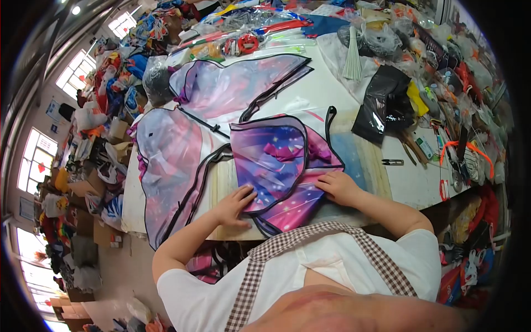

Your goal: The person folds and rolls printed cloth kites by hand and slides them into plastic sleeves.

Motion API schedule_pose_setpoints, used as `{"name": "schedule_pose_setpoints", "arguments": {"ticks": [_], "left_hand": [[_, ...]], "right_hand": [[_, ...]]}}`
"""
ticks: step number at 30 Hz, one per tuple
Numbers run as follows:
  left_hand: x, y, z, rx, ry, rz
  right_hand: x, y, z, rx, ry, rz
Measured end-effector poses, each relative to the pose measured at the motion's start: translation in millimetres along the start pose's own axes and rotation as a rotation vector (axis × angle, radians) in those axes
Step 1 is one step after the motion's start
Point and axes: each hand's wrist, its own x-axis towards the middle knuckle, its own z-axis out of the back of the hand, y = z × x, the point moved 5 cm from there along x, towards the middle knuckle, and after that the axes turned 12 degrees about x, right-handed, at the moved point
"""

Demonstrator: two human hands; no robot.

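A folded purple, blue and pink star-print cloth piece (268, 163) with black edging lies on the table in front of me. A bright magenta ruffle (283, 153) shows on its upper part, and a black strap loop (332, 117) sticks up at its top right. My left hand (235, 207) rests on its lower left edge, fingers spread. Across the cloth, my right hand (336, 187) touches the lower right edge with fingers laid down on it. Left of the folded piece lie a paler pink-blue cloth piece (171, 152) and another black-edged piece (232, 83) above it.
Thread snips (393, 162) lie on the right of the white table (406, 180). Farther back are a black plastic bag (383, 105) and a bundle of pale strands (353, 61). Heaps of bagged goods crowd the right and far sides; boxes (105, 232) stand at left.
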Motion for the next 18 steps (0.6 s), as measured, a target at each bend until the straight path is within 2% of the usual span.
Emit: {"name": "schedule_pose_setpoints", "arguments": {"ticks": [2, 4, 5, 6, 7, 8, 9, 10, 11, 13, 14, 15, 16, 17, 18], "left_hand": [[3.4, 1.2, -0.2, -0.024, 0.012, -0.004], [3.5, 12.3, -2.1, -0.064, -0.082, -0.034], [5.3, 16.2, -5.6, -0.087, -0.128, -0.048], [10.9, 20.7, -14.7, -0.093, -0.127, -0.048], [13.9, 48.2, -32.2, -0.348, -0.078, 0.403], [15.0, 57.5, -41.5, -0.478, -0.031, 0.627], [14.0, 64.6, -49.8, -0.605, -0.011, 0.860], [21.8, 63.5, -39.4, -0.470, -0.129, 0.894], [28.0, 58.5, -29.8, -0.335, -0.245, 0.925], [36.8, 30.9, -12.3, -0.134, -0.533, 0.947], [46.1, 15.4, 2.4, 0.099, -0.550, 0.743], [57.7, 2.7, 12.4, 0.316, -0.556, 0.526], [61.2, 11.6, 2.4, 0.286, -0.527, 0.529], [66.7, 19.4, -15.0, 0.300, -0.429, 0.406], [71.5, 21.2, -30.6, 0.312, -0.339, 0.277]], "right_hand": [[1.4, -21.2, -12.8, 0.023, -0.054, -0.070], [1.1, -37.8, -13.9, 0.083, -0.151, -0.212], [3.3, -43.7, -17.5, 0.084, -0.147, -0.217], [14.1, -53.5, -12.8, 0.149, -0.231, -0.428], [21.6, -62.1, -10.0, 0.213, -0.312, -0.640], [31.8, -58.3, -5.9, 0.216, -0.304, -0.647], [38.9, -56.9, -0.7, 0.209, -0.242, -0.779], [42.6, -58.1, 1.5, 0.198, -0.176, -0.909], [47.4, -57.8, 1.6, 0.197, -0.164, -0.911], [56.4, -46.3, 6.6, 0.020, -0.241, -0.672], [54.3, -39.0, 6.0, -0.058, -0.269, -0.559], [48.6, -39.2, 5.5, -0.046, -0.243, -0.581], [48.8, -27.9, 9.4, -0.169, -0.211, -0.340], [45.4, -16.4, 9.5, -0.281, -0.178, -0.098], [41.4, -19.9, 8.6, -0.262, -0.153, -0.124]]}}
